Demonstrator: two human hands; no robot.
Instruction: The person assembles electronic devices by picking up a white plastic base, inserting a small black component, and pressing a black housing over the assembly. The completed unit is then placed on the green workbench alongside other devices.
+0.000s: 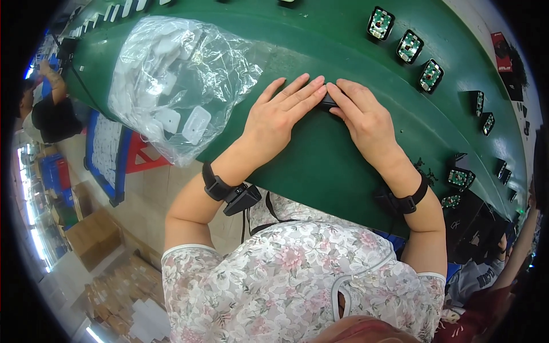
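Note:
In front of me on the green table (pixel 309 160) lies a small black plastic piece (pixel 327 103), mostly hidden under my fingers. My right hand (pixel 366 114) is closed round its right side, thumb and fingertips against it. My left hand (pixel 277 117) lies flat with straight fingers and the thumb apart, its fingertips meeting the right hand's over the piece. Left of it rests a clear plastic bag (pixel 223 63) with several white plastic covers (pixel 196 124) inside. Black straps with boxy black devices sit on both my forearms.
Black cases with green circuit boards (pixel 410 47) stand in a row along the far right, with several more (pixel 459 178) at the near right. White pieces (pixel 117 12) line the far left edge. A blue-rimmed bin (pixel 120 166) stands below the table's left side. Other people work on both sides.

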